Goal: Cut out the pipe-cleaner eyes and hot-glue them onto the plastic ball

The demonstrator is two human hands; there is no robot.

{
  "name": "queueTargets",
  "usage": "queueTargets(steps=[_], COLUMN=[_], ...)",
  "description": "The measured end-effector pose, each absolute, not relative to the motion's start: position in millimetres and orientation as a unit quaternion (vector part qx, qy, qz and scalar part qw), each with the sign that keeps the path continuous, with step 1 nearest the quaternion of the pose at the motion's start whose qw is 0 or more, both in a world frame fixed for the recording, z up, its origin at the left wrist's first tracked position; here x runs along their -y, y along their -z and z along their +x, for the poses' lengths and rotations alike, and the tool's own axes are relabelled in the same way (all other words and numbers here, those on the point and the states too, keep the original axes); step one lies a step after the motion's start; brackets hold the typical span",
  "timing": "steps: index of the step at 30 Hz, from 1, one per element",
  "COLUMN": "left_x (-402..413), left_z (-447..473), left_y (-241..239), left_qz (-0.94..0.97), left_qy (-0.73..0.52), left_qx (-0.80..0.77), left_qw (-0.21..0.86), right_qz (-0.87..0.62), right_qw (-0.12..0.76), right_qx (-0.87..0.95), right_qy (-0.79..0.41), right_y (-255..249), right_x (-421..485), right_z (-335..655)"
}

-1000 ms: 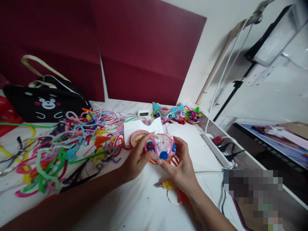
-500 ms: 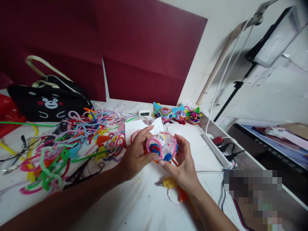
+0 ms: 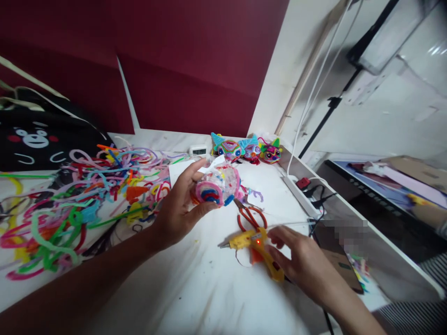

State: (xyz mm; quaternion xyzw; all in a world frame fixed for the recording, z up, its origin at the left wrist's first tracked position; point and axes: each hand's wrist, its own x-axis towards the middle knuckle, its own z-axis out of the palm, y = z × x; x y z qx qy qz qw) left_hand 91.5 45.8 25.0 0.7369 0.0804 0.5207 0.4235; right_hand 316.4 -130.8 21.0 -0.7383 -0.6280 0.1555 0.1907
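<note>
My left hand [image 3: 183,204] grips a rounded pipe-cleaner ornament [image 3: 223,181], thumb in front and fingers behind. Its body is clear and speckled, with pink edging and blue and red curls. Beside the back of a yellow hot glue gun [image 3: 244,239] is my right hand [image 3: 300,256], thumb and fingers apart and curved. The gun lies on the table with its nozzle pointing left and a small red light lit. Whether the right fingertips touch it I cannot tell. Orange-handled pliers [image 3: 252,217] lie just behind the gun, partly covered by it.
A tangle of colourful pipe cleaners [image 3: 87,195] spreads over the left side. Finished-looking animal ornaments [image 3: 228,150] and a small digital timer [image 3: 198,151] stand at the back. On the right are a power strip [image 3: 302,195] with cables and a grey low wall [image 3: 352,223].
My right hand has let go of the ornament and moved down and right to the glue gun. My left hand keeps the ornament, now tilted. The view has shifted right.
</note>
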Motion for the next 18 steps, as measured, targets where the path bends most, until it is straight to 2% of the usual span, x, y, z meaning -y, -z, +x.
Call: queueTargets(steps=[3,9,11,18], left_x=[-44,-41,-40,-38], left_z=[91,87,84,80], left_y=[-24,-21,-21,-17], left_qz=[0.749,0.765,0.765,0.791], left_qy=[-0.517,-0.519,-0.519,-0.525], left_qx=[-0.081,-0.118,-0.142,-0.137], left_qw=[0.406,0.363,0.354,0.283], right_qz=[-0.775,-0.784,-0.774,-0.693], right_qw=[0.1,0.056,0.083,0.326], right_qx=[0.597,0.583,0.579,0.478], right_qy=[-0.184,-0.207,-0.242,-0.431], right_y=[-1,19,20,-2], right_x=[144,138,137,159], right_z=[313,312,316,329])
